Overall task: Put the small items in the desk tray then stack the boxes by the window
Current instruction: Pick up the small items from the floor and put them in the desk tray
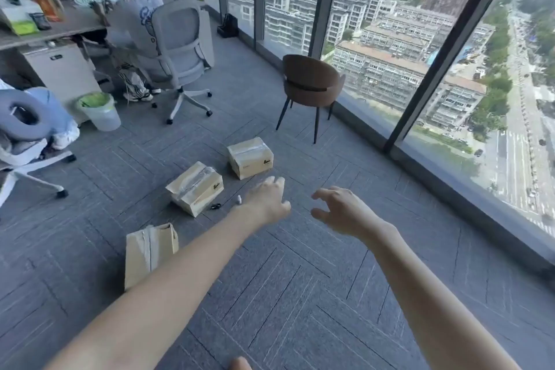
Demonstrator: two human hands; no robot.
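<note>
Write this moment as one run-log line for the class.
left hand: open, empty | right hand: open, empty | boxes: three, apart on carpet, unstacked | small items: by middle box

The three boxes below my arms look like plain tan cardboard, matt and a little creased. The far box [250, 157] and the middle box [195, 187] carry strips of clear glossy tape along their tops; the near box [150, 252], at lower left, has a duller taped seam. They lie on carpet tiles [300, 294], grey, matt, with a ribbed woven grain. At centre top, the brown chair [312, 81] has a smooth, soft-looking shell on thin dark legs that look like metal. The office chair [177, 36] at upper left has a pale mesh back on a white plastic frame. The bin [100, 111] is translucent plastic with a green liner. The window [375, 24] glass is glossy, its frames dark and matt.
</note>
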